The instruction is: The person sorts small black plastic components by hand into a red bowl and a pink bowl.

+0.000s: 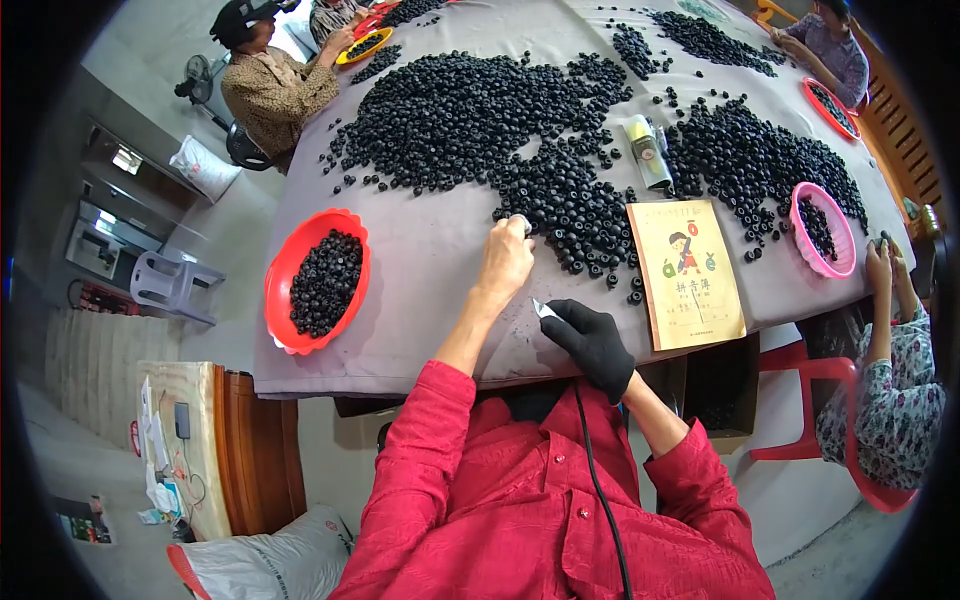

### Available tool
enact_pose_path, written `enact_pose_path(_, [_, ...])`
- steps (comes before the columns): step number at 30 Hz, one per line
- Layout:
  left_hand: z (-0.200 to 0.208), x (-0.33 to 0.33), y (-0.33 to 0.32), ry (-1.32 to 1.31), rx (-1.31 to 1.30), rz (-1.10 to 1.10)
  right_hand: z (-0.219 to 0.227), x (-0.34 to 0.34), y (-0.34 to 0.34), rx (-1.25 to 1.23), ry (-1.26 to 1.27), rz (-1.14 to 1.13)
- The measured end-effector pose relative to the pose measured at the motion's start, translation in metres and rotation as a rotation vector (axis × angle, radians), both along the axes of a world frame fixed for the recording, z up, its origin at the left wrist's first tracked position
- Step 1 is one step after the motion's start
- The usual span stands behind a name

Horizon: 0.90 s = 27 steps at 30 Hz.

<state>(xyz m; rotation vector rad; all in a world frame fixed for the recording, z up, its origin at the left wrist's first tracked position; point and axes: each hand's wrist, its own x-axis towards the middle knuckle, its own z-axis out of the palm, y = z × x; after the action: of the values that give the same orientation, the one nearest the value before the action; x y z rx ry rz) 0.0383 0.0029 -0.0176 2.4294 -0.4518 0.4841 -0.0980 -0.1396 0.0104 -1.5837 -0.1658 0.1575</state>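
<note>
My left hand (505, 258) is bare and reaches to the near edge of a pile of small, black, round pieces with ringed tops (570, 205). Its fingers are pinched together, with something pale at the tips; what they hold is too small to make out. In a black glove, my right hand (590, 345) is closed around a small knife (543, 309), whose short silvery blade points up and left toward my left hand. The knife's handle is hidden in the glove. Left of my hands, a red basket (275, 285) holds more black pieces.
A yellow booklet (690, 280) lies right of my hands, with a green-and-clear bottle (648, 153) beyond it. A pink basket (848, 245) stands at the right table edge. Several people sit around the cloth-covered table (440, 225). A black cord (590, 450) runs down my front.
</note>
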Motion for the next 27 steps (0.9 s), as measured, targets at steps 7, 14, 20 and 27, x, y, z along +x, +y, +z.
enact_pose_path(7, [0.005,-0.055,0.029,0.706,-0.741,-0.203,-0.009,0.003,0.001,0.038,0.077,-0.083])
enact_pose_path(14, [0.008,-0.107,0.017,1.0,-1.279,-0.417,-0.016,0.007,0.007,-0.003,-0.061,-0.266])
enact_pose_path(20, [0.007,-0.11,0.018,0.939,-1.251,-0.47,-0.011,0.005,0.008,-0.096,-0.042,-0.256])
enact_pose_path(27, [0.003,-0.108,0.021,0.92,-1.235,-0.46,-0.011,0.005,0.006,-0.07,-0.075,-0.192])
